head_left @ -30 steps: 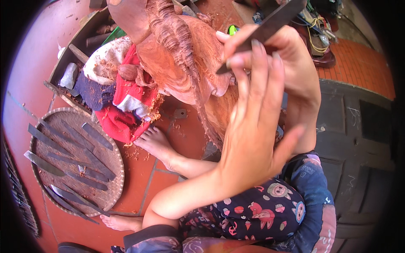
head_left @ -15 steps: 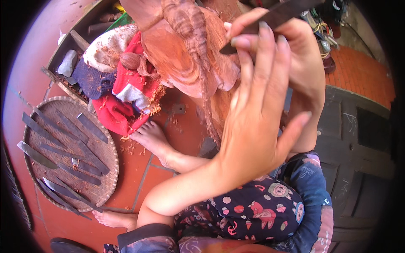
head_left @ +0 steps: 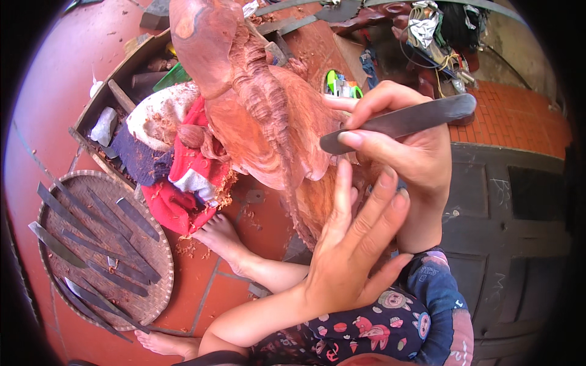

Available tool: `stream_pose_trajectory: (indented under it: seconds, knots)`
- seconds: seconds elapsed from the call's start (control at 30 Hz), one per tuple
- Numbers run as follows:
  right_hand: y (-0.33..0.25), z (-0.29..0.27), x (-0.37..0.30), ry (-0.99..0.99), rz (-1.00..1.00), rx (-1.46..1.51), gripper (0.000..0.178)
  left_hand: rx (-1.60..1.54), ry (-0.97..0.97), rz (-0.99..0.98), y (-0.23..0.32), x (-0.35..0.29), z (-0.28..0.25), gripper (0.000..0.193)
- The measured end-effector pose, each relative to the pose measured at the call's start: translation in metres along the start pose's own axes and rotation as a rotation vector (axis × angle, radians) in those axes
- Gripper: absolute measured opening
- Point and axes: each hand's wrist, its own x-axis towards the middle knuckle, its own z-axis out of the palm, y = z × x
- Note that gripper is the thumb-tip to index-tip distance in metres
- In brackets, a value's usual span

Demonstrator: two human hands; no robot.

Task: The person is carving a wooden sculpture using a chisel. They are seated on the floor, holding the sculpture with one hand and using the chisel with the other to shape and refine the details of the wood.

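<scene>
My right hand [head_left: 415,146] is closed round a dark, flat metal blade [head_left: 421,118] with rounded ends. Its lower tip sits at the edge of a carved reddish-brown wood piece [head_left: 244,131]; whether it touches the wood I cannot tell. A twisted, rope-like ridge runs down this carving, with smooth layered curves beside it. Just below the right hand, my left hand [head_left: 354,244] is open, fingers spread, close to the lower right side of the carving and apart from the blade. Red, white and navy cloths [head_left: 177,165], dusted with shavings, lie against the carving's left side.
On the left, a round woven tray [head_left: 160,299] carries several flat dark blades. Behind the cloths stands a wooden box [head_left: 125,100] with odd pieces in it. Shavings lie on the red tile floor [head_left: 204,274] near my bare foot. A dark panelled door-like surface [head_left: 482,244] is at right.
Both hands appear lower. The blade has come down and lies flatter, its tip beside the carving. My left fingertips have drawn away from the blade. More of the carving's top shows.
</scene>
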Motion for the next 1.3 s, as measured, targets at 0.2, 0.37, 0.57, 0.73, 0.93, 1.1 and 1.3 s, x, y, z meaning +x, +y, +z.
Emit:
stream_pose_trajectory:
  seconds: [0.2, 0.37, 0.57, 0.73, 0.93, 1.1, 1.3]
  knots:
    - [0.011, 0.007, 0.001, -0.056, -0.030, -0.142, 0.010, 0.013, 0.040, 0.017, -0.012, 0.005, -0.002, 0.087]
    - [0.004, 0.007, 0.002, -0.189, -0.070, -0.149, 0.008, 0.000, 0.040, 0.022, -0.006, 0.006, -0.005, 0.086]
    - [-0.004, 0.004, 0.012, -0.160, 0.137, -0.166, 0.011, -0.024, 0.030, -0.110, -0.006, 0.018, -0.003, 0.081]
    - [0.002, 0.008, 0.016, -0.197, -0.083, -0.249, 0.012, -0.041, 0.059, 0.002, -0.004, 0.020, -0.005, 0.079]
    - [0.004, 0.006, 0.014, -0.158, -0.007, -0.118, 0.012, -0.005, -0.022, -0.049, -0.008, 0.022, -0.010, 0.078]
    - [0.001, 0.008, 0.017, -0.101, 0.041, -0.172, 0.003, 0.041, -0.009, -0.114, -0.008, 0.022, -0.012, 0.077]
    - [-0.013, 0.004, 0.019, -0.302, 0.027, -0.329, 0.013, 0.017, 0.001, -0.071, -0.008, 0.024, -0.010, 0.079]
